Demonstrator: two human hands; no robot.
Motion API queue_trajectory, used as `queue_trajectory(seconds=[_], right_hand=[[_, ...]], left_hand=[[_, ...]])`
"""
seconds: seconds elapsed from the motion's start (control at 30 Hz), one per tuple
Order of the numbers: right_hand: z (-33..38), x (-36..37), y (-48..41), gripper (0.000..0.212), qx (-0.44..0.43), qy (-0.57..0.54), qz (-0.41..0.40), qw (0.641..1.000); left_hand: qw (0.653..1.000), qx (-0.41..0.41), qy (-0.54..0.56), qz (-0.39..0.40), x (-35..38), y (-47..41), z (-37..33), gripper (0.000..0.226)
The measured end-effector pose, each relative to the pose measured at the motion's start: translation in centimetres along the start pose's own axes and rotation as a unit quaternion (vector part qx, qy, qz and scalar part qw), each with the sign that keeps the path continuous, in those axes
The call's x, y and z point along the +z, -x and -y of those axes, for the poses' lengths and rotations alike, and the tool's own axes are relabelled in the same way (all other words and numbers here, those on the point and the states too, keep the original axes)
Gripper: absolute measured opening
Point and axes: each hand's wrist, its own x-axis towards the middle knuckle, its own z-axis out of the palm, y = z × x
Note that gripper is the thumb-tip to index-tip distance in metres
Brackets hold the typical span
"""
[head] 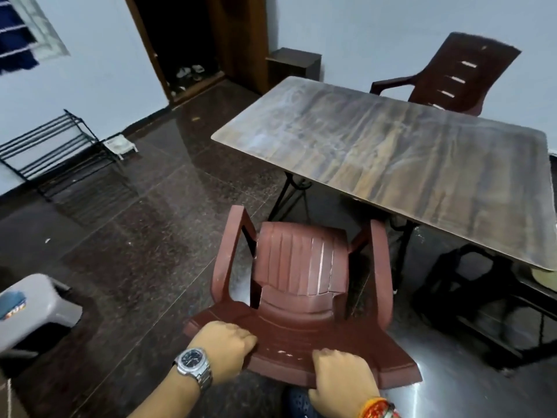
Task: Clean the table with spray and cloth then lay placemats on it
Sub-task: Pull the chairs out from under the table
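A wood-patterned table (pixel 391 152) stands ahead and to the right, its top bare with pale smears on it. In front of me, near the table's left front corner, is a reddish-brown plastic armchair (pixel 298 267). My left hand (pixel 224 346), with a steel watch on the wrist, grips the top edge of the chair's backrest. My right hand (pixel 342 380), with a coloured thread band on the wrist, grips the same edge further right. No spray bottle, cloth or placemat is in view.
A second dark brown chair (pixel 461 76) stands behind the table. A black metal rack (pixel 57 152) leans by the left wall, a grey plastic stool (pixel 33 309) sits at the lower left, and a small dark cabinet (pixel 294 63) stands beside an open doorway. A dark frame (pixel 488 309) sits under the table's right end.
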Motion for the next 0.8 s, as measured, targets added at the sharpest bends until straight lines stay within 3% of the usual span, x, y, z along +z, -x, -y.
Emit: queue_trajectory(seconds=[0.2,0.33,0.43,0.8], right_hand=[[2.6,-0.9,-2.5,0.051,0.063,-0.020,-0.016,0.998],[5.5,-1.1,-4.4,0.048,0.118,-0.033,-0.042,0.992],[6.3,-1.7,-5.5,0.048,0.131,-0.032,-0.057,0.989],[7.1,-3.7,-8.2,0.040,0.144,-0.036,-0.073,0.986]], left_hand=[[0.996,0.084,-0.025,-0.016,-0.3,-2.4,5.2,0.037],[0.991,0.131,-0.030,-0.015,-1.5,-3.9,9.3,0.017],[0.986,0.159,-0.033,-0.028,-2.1,-5.3,11.1,0.015],[0.981,0.187,-0.038,-0.044,-2.8,-8.0,14.4,0.009]])
